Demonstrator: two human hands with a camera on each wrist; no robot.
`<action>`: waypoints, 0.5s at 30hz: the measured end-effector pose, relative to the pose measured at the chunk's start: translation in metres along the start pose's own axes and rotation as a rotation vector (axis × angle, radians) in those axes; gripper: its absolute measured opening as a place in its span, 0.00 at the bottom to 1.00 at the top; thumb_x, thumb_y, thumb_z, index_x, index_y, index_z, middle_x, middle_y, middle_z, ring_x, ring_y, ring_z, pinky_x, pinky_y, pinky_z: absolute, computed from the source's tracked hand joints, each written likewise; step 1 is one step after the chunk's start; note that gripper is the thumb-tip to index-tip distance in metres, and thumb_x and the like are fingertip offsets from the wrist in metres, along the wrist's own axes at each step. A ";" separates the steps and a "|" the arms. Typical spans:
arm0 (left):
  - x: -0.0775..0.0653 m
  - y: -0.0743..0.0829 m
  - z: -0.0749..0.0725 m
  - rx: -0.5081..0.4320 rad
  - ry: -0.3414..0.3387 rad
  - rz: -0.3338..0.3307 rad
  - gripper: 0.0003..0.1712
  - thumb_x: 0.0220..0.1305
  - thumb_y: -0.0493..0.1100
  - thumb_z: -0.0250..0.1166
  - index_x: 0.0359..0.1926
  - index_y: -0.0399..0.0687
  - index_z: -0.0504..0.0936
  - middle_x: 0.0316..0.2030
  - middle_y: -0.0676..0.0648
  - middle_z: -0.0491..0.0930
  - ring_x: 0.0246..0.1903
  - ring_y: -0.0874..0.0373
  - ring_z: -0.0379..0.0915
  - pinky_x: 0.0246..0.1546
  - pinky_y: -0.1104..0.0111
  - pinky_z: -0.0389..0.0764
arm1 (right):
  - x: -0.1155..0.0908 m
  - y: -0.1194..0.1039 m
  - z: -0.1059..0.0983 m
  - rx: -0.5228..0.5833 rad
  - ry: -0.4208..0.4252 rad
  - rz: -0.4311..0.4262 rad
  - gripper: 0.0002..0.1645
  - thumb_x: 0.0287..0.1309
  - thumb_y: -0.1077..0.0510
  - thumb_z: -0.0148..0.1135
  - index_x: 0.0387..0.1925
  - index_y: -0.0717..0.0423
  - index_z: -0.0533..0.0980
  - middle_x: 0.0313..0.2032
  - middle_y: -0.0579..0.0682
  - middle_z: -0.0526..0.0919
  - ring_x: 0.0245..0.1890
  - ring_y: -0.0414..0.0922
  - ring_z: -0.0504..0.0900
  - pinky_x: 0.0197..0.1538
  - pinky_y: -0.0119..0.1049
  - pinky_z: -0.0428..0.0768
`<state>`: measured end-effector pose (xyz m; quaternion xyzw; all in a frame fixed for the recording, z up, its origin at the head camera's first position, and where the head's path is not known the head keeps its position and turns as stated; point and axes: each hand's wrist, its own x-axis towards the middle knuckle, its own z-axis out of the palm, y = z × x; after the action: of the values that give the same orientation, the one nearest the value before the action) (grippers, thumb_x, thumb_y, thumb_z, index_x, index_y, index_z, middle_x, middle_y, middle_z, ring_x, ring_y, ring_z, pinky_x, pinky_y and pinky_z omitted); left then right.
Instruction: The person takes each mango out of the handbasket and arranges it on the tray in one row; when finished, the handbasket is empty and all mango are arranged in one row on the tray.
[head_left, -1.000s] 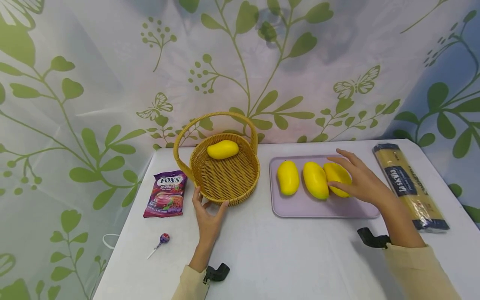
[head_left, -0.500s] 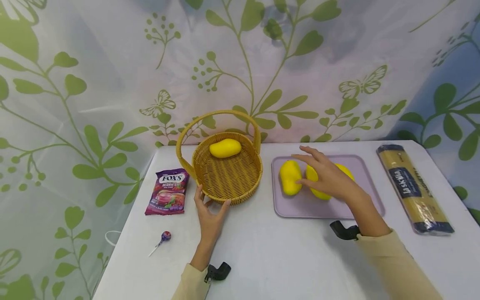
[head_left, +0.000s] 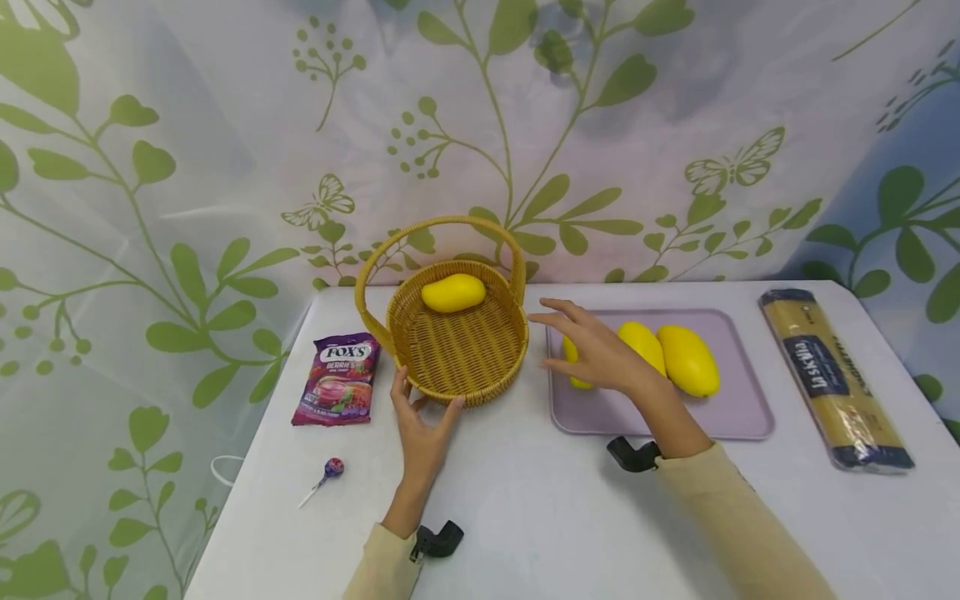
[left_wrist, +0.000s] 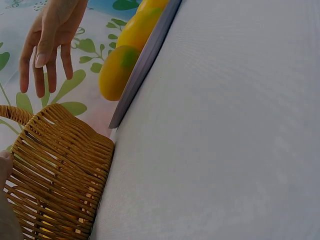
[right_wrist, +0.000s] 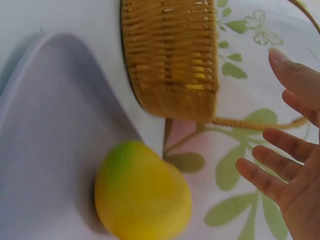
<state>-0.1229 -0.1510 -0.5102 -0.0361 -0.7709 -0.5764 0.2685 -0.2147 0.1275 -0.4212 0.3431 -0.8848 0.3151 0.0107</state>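
A yellow mango [head_left: 453, 292] lies at the back of the handled wicker basket [head_left: 462, 357]. My left hand [head_left: 424, 440] grips the basket's near side, with thumb and index finger spread along it. Over the left end of the lilac tray [head_left: 667, 420], my right hand [head_left: 592, 354] is in the air, fingers spread and nothing in it. It partly hides the leftmost mango [head_left: 571, 350]. Two more mangoes, a middle one [head_left: 642, 346] and a right one [head_left: 688, 361], sit on the tray. In the right wrist view, the fingers [right_wrist: 275, 182] are apart from both the basket and the nearest mango [right_wrist: 142, 195].
Left of the basket lies a purple Fox's candy bag [head_left: 337, 380], with a lollipop [head_left: 325, 479] in front of it. A pack of spaghetti [head_left: 835, 379] lies right of the tray. Behind the white table [head_left: 540, 517] hangs a leaf-patterned curtain [head_left: 600, 150].
My right hand has moved left across the tray, from the rightmost mango to beside the basket, holding nothing. The left hand stays at the basket. The head view has shifted slightly.
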 end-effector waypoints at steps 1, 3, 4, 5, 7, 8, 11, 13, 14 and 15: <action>0.000 0.000 0.000 0.002 0.001 0.003 0.52 0.55 0.34 0.72 0.73 0.36 0.49 0.71 0.36 0.54 0.68 0.29 0.53 0.54 0.44 0.70 | 0.003 -0.001 0.003 0.006 -0.004 -0.001 0.39 0.55 0.51 0.71 0.68 0.48 0.67 0.71 0.58 0.61 0.68 0.61 0.65 0.61 0.60 0.73; 0.001 0.000 0.000 0.009 0.003 0.008 0.52 0.55 0.33 0.72 0.73 0.35 0.49 0.71 0.36 0.54 0.67 0.30 0.54 0.54 0.46 0.71 | 0.009 -0.004 0.010 0.022 -0.024 -0.001 0.39 0.56 0.51 0.71 0.68 0.47 0.67 0.71 0.58 0.61 0.68 0.60 0.65 0.61 0.59 0.73; 0.001 0.000 0.000 0.011 0.004 0.010 0.52 0.55 0.33 0.72 0.73 0.36 0.49 0.71 0.36 0.54 0.67 0.30 0.54 0.54 0.47 0.72 | 0.012 -0.005 0.014 0.034 -0.032 -0.009 0.39 0.56 0.51 0.71 0.68 0.47 0.67 0.71 0.59 0.61 0.68 0.61 0.65 0.61 0.59 0.73; 0.001 0.000 0.000 0.011 0.006 0.013 0.52 0.55 0.33 0.72 0.73 0.36 0.49 0.71 0.36 0.55 0.67 0.30 0.54 0.54 0.47 0.72 | 0.015 -0.005 0.019 0.041 -0.041 -0.018 0.38 0.57 0.51 0.70 0.68 0.47 0.67 0.71 0.59 0.61 0.68 0.60 0.65 0.62 0.58 0.73; 0.002 0.001 0.000 0.007 0.008 0.018 0.52 0.54 0.33 0.72 0.73 0.35 0.50 0.71 0.36 0.55 0.67 0.29 0.54 0.54 0.46 0.71 | 0.020 -0.005 0.027 0.044 -0.038 -0.037 0.38 0.57 0.51 0.70 0.68 0.47 0.67 0.71 0.58 0.61 0.68 0.60 0.65 0.63 0.57 0.73; 0.002 0.001 0.000 0.008 0.006 0.019 0.52 0.54 0.32 0.72 0.73 0.36 0.50 0.71 0.36 0.55 0.66 0.29 0.55 0.54 0.45 0.71 | 0.023 -0.005 0.030 0.045 -0.032 -0.043 0.38 0.57 0.50 0.70 0.68 0.48 0.67 0.71 0.58 0.61 0.69 0.59 0.64 0.64 0.57 0.72; 0.001 0.001 0.000 0.007 0.003 0.022 0.52 0.54 0.33 0.72 0.73 0.35 0.50 0.70 0.35 0.56 0.66 0.29 0.55 0.53 0.42 0.71 | 0.031 -0.005 0.040 0.034 -0.016 -0.045 0.37 0.59 0.48 0.68 0.68 0.47 0.68 0.71 0.57 0.62 0.70 0.58 0.62 0.66 0.57 0.69; 0.001 0.001 0.000 0.012 0.000 0.021 0.52 0.54 0.33 0.72 0.72 0.35 0.50 0.70 0.35 0.56 0.66 0.29 0.55 0.53 0.44 0.72 | 0.037 -0.005 0.044 0.033 -0.014 -0.033 0.37 0.60 0.46 0.67 0.68 0.47 0.67 0.71 0.57 0.62 0.71 0.57 0.61 0.67 0.58 0.67; 0.001 0.001 -0.001 0.013 -0.001 0.017 0.52 0.54 0.33 0.72 0.73 0.36 0.50 0.70 0.36 0.56 0.66 0.29 0.55 0.53 0.45 0.72 | 0.040 -0.006 0.045 0.033 -0.019 -0.028 0.37 0.60 0.45 0.66 0.68 0.47 0.67 0.71 0.57 0.62 0.71 0.57 0.61 0.68 0.57 0.67; 0.001 0.001 -0.001 0.015 -0.001 0.013 0.52 0.54 0.33 0.72 0.73 0.36 0.49 0.70 0.36 0.56 0.66 0.30 0.55 0.54 0.46 0.72 | 0.045 -0.006 0.047 0.034 -0.026 -0.028 0.37 0.60 0.45 0.66 0.68 0.47 0.67 0.70 0.58 0.63 0.71 0.56 0.61 0.68 0.57 0.67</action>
<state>-0.1232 -0.1520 -0.5085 -0.0393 -0.7749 -0.5690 0.2722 -0.2361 0.0709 -0.4449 0.3596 -0.8744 0.3257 -0.0023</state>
